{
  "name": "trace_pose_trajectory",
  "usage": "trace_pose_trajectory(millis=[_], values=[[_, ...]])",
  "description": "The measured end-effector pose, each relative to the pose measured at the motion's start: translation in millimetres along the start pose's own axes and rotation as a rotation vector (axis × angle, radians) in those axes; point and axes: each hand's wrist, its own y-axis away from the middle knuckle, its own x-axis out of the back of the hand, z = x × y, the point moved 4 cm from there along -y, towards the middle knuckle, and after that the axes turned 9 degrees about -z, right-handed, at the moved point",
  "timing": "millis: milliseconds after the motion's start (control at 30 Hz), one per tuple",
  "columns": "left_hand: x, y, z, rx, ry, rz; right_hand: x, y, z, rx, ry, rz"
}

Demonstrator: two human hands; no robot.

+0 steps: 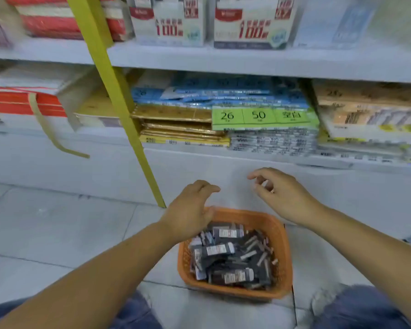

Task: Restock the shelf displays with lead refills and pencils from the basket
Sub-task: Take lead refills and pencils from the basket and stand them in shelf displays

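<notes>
A big grey shelf [247, 60] fills the top of the view, and a pale tiled floor [57, 229] lies under it. A yellow post [119, 96] leans across the front of the shelf, from the top down to the floor. On the upper shelf stand white boxes [169, 20] with a red "100" on them. On the lower shelf lie flat stacks: red ones [22, 100] at the left, gold packs [176, 122] in the middle, then a green pack [259, 116] marked "26" and "50" with blue packs piled on top of it. An orange basket [280, 245] sits on the floor in front of the shelf, between the person's knees in blue jeans. It is full of small dark lead refill packs [228, 255] with white labels, all jumbled up. The left hand [190, 212] is spread wide over the far left corner of the basket, fingers pointing down at the rim; whether it touches cannot be told. The right hand [282, 195] is up in the air behind the basket, near the shelf's bottom panel, with its fingers loosely bent and holding nothing that can be seen.
</notes>
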Motion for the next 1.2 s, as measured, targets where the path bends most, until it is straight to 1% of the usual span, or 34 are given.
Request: trace_pose_trajectory(millis=[100,167,233,300,400,467,567,667,767,833,1000,1067,1100,1167,1200], values=[[-75,10,-43,0.218,0.123,-0.177,-70,11,85,-0.288,-0.045,-0.157],[-117,15,-64,0.32,0.195,-0.259,-111,18,122,-0.402,-0.062,-0.272],[-149,17,-82,0.361,0.209,-0.298,-142,19,148,-0.435,-0.056,-0.38],[-175,15,-95,0.37,0.152,-0.341,-162,18,164,-0.455,-0.059,-0.444],[-202,5,-106,0.358,0.066,-0.4,-191,21,179,-0.498,-0.149,-0.58],[-213,-3,-109,0.349,0.012,-0.438,-207,24,185,-0.47,-0.118,-0.638],[-225,-15,-108,0.352,0.042,-0.515,-218,27,191,-0.402,-0.01,-0.607],[-231,-27,-106,0.363,0.086,-0.517,-223,24,191,-0.378,0.034,-0.578],[-233,-37,-103,0.377,0.175,-0.502,-226,22,190,-0.368,-0.004,-0.543],[-233,-40,-101,0.397,0.19,-0.506,-229,23,187,-0.36,-0.055,-0.527],[-233,-41,-102,0.498,0.245,-0.567,-238,24,181,-0.336,-0.057,-0.589],[-231,-42,-102,0.504,0.274,-0.606,-235,23,183,-0.367,-0.103,-0.586],[-229,-41,-102,0.509,0.305,-0.623,-231,22,185,-0.403,-0.163,-0.563],[-225,-37,-101,0.536,0.427,-0.642,-220,19,186,-0.493,-0.362,-0.492],[-222,-35,-100,0.554,0.524,-0.643,-213,16,186,-0.518,-0.443,-0.463]])
